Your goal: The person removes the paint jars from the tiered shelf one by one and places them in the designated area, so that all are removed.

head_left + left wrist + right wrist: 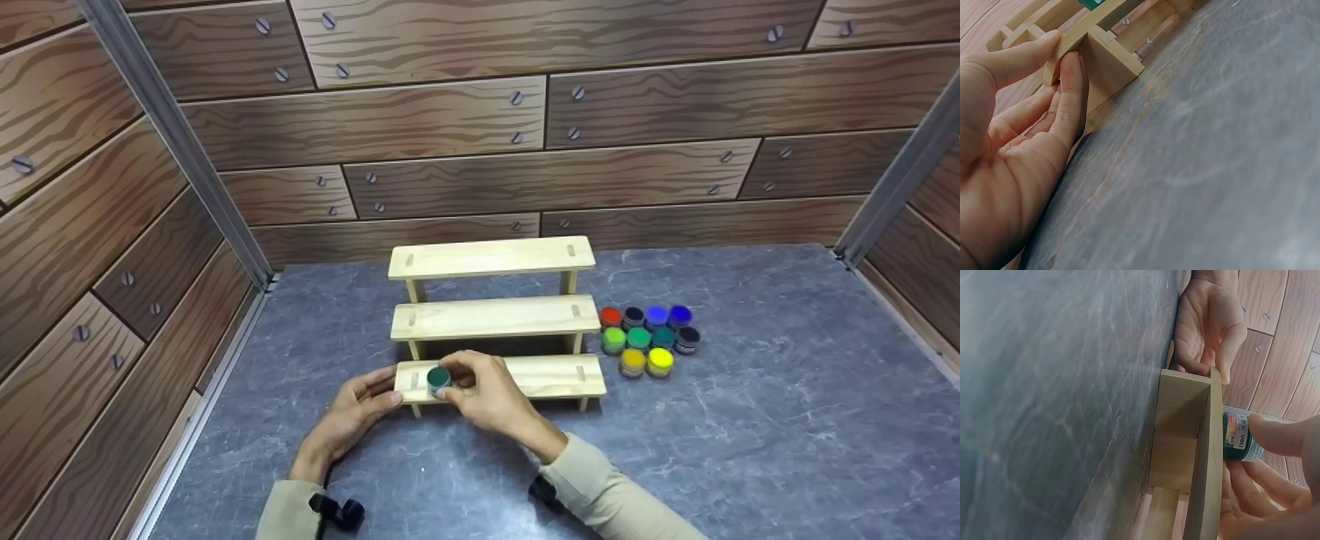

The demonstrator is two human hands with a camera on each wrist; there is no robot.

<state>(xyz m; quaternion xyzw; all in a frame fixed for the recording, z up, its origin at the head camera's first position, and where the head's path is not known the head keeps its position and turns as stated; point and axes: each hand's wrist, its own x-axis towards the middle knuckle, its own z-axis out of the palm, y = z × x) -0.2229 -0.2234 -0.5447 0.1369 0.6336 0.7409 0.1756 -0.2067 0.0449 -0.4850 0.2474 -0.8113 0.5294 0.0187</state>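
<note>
A three-step wooden display stand (495,319) stands on the grey marbled table. My left hand (349,416) pinches the left end of its lowest step, thumb on top and fingers beneath, as the left wrist view shows at the board's end (1075,45). On that same step, near the left end, sits a dark green paint jar (439,381). My right hand (491,394) holds this jar between thumb and fingers. In the right wrist view the jar (1237,436) stands upright against the board, its printed label showing.
Right of the stand, several paint jars stand grouped on the table, among them a red jar (610,316), a light green jar (613,340) and a yellow jar (660,361). Wood-patterned panels (450,120) wall the table at the back and sides.
</note>
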